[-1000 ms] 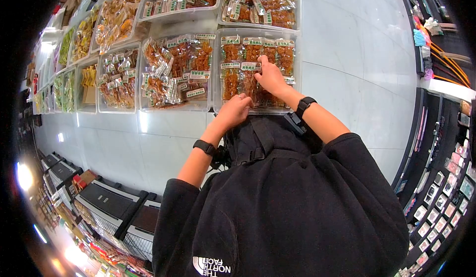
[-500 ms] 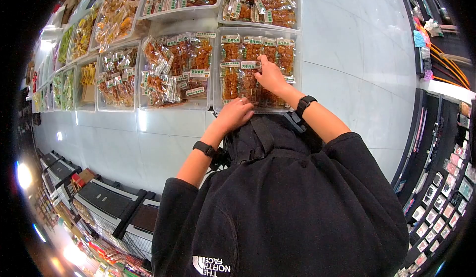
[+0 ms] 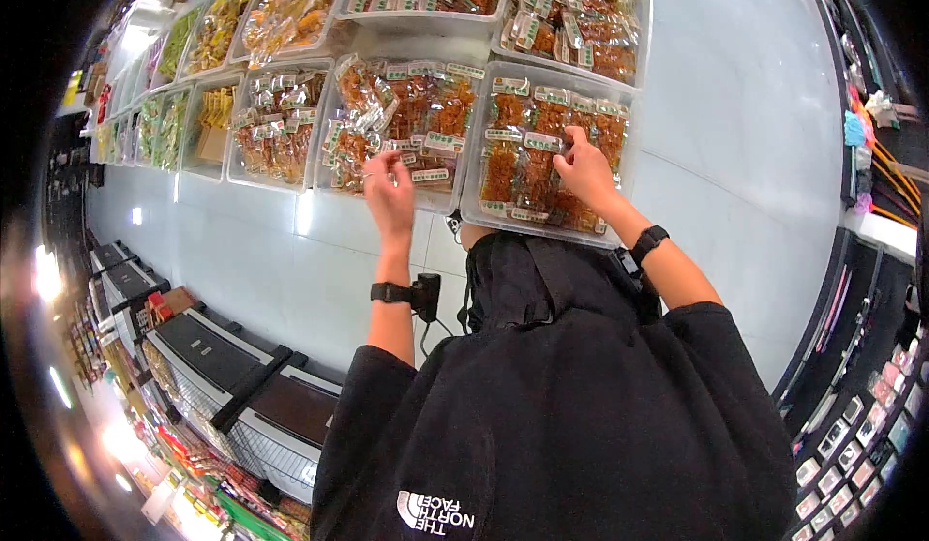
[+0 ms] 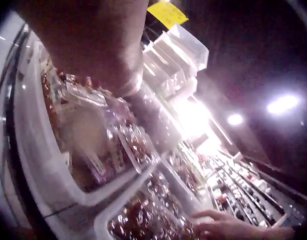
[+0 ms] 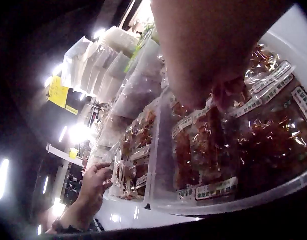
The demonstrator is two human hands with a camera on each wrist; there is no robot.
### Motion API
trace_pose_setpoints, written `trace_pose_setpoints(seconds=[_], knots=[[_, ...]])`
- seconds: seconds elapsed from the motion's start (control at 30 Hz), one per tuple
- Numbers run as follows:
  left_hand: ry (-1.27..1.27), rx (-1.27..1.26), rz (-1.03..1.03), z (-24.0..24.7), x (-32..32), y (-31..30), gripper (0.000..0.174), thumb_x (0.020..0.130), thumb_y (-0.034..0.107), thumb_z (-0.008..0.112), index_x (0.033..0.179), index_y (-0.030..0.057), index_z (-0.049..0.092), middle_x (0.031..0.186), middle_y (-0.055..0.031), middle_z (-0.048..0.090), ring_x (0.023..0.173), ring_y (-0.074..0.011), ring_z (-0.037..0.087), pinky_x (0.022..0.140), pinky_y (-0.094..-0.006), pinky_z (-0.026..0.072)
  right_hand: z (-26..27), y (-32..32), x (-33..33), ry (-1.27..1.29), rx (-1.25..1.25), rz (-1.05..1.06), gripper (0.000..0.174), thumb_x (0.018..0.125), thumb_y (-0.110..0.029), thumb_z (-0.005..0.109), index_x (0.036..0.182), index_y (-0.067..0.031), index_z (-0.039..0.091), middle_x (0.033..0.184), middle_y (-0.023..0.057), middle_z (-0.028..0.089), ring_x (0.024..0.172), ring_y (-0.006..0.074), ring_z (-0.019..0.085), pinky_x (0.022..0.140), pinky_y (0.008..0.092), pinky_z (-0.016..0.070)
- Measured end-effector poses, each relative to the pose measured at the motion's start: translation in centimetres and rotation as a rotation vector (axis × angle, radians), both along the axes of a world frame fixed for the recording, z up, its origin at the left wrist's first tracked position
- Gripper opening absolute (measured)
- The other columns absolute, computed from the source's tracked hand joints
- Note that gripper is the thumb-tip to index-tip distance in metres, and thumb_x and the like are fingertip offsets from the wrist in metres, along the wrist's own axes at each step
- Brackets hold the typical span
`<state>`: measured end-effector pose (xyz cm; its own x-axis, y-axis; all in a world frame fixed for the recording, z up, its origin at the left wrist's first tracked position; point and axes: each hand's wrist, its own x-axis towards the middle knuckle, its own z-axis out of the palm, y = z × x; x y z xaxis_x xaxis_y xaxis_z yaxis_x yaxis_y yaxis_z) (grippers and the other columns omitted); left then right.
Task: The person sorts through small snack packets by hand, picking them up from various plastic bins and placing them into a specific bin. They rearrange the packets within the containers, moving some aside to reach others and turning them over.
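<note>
My right hand is over the near right plastic bin, its fingers touching the clear packets of reddish-brown snack laid in rows there. Thumb and index finger are spread beside a white-labelled packet in the middle. In the right wrist view the fingertips sit at the labelled tops of the packets. My left hand is raised at the front of the neighbouring bin, with relaxed fingers near its jumbled snack packets. Nothing shows in that hand.
More bins of packets stand behind, including one at the back right. A bin of yellow packs is farther left. Black-topped wire carts stand at lower left, and a display rack at right.
My left hand has left the front edge of the right bin and moved left to the neighbouring bin. The right hand stays on the same packets. The head view has shifted and turned slightly.
</note>
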<state>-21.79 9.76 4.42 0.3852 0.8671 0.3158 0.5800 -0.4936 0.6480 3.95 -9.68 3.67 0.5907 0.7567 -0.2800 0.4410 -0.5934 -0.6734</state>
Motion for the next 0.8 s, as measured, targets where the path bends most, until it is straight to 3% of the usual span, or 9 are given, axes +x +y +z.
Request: trace_pose_setpoints(seconds=[0.07,0.17,0.27,0.4,0.47,0.53,0.57,0.63,0.8], knots=[[0.078,0.129,0.11,-1.7,-1.4,1.8,0.027,0.08,0.013,0.066,0.1,-0.0013,0.055,0.092,-0.0147,0.058,0.091,-0.0315,0.054,0.08,-0.0416,0.0433,0.5,0.7,-0.5,-0.054,0.005,0.015,0.043,0.081,-0.019,0.058,0.118,-0.0006,0.046,0.085,0.0257,0.064,0.082,0.0427,0.062,0.072,0.05,0.0485],[0.209,-0.066,0.29,-2.6,-2.6,3.4,0.059,0.078,0.029,0.072,0.115,-0.0074,0.044,0.105,-0.0219,0.055,0.102,-0.0378,0.05,0.09,-0.0459,0.0396,0.6,3.3,-1.7,-0.092,0.134,0.057,0.037,0.082,-0.021,0.056,0.113,-0.0012,0.052,0.087,0.0243,0.064,0.085,0.041,0.062,0.073,0.0488,0.0487],[0.239,-0.221,0.336,-1.6,-1.6,3.5,0.069,0.079,0.031,0.072,0.122,-0.0108,0.039,0.117,-0.0279,0.052,0.112,-0.0419,0.048,0.097,-0.0462,0.0374,1.1,7.2,-4.0,0.048,0.215,0.184,0.026,0.081,-0.021,0.058,0.1,-0.0041,0.06,0.09,0.0211,0.065,0.086,0.0391,0.062,0.075,0.0468,0.0494],[0.307,-0.153,0.359,-5.3,-2.2,5.6,0.079,0.078,0.032,0.073,0.127,-0.015,0.033,0.124,-0.0318,0.048,0.117,-0.044,0.047,0.101,-0.0468,0.0355,0.6,12.8,-8.3,0.03,0.295,0.38,0.021,0.078,-0.018,0.059,0.093,-0.0033,0.061,0.086,0.0212,0.064,0.085,0.0392,0.062,0.074,0.0472,0.0497],[0.404,0.015,0.392,-6.3,-2.8,6.1,0.072,0.08,0.028,0.072,0.123,-0.0158,0.035,0.119,-0.0274,0.053,0.106,-0.0408,0.056,0.091,-0.0441,0.0449,0.3,14.6,-10.2,0.072,0.27,0.415,0.024,0.078,-0.017,0.059,0.096,-0.0006,0.061,0.088,0.0207,0.064,0.086,0.0385,0.062,0.075,0.045,0.0491],[-0.04,-0.335,0.421,-3.2,-2.0,6.1,0.061,0.08,0.02,0.07,0.121,-0.0106,0.037,0.109,-0.0202,0.058,0.091,-0.0306,0.061,0.073,-0.0351,0.051,0.7,15.4,-11.8,0.111,0.227,0.405,0.029,0.079,-0.019,0.059,0.1,0.0015,0.059,0.095,0.022,0.064,0.091,0.0384,0.061,0.078,0.0453,0.0484],[-0.042,-0.348,0.411,-2.8,-2.2,6.4,0.061,0.08,0.02,0.07,0.121,-0.0106,0.037,0.109,-0.0202,0.058,0.091,-0.0306,0.061,0.073,-0.0351,0.051,0.6,15.4,-12.3,0.106,0.214,0.396,0.029,0.079,-0.019,0.059,0.1,0.0015,0.059,0.095,0.022,0.064,0.091,0.0384,0.061,0.078,0.0453,0.0484],[-0.434,-0.795,0.466,-2.2,-3.0,6.9,0.039,0.082,0.009,0.064,0.114,-0.0033,0.046,0.098,-0.0104,0.06,0.078,-0.0172,0.06,0.059,-0.0249,0.0472,0.4,15.3,-13.2,0.184,0.225,0.425,0.037,0.08,-0.021,0.06,0.107,0.0034,0.056,0.098,0.0231,0.063,0.093,0.038,0.06,0.079,0.0439,0.0483],[-0.664,-1.028,0.152,0.4,-2.9,4.2,0.018,0.085,0.001,0.055,0.103,0.0024,0.058,0.091,-0.0017,0.059,0.077,-0.0112,0.058,0.059,-0.0233,0.0462,-0.3,12.8,-12.1,0.424,0.238,0.214,0.045,0.084,-0.03,0.06,0.114,0.0039,0.052,0.105,0.0237,0.061,0.098,0.0351,0.059,0.082,0.0431,0.0476]])
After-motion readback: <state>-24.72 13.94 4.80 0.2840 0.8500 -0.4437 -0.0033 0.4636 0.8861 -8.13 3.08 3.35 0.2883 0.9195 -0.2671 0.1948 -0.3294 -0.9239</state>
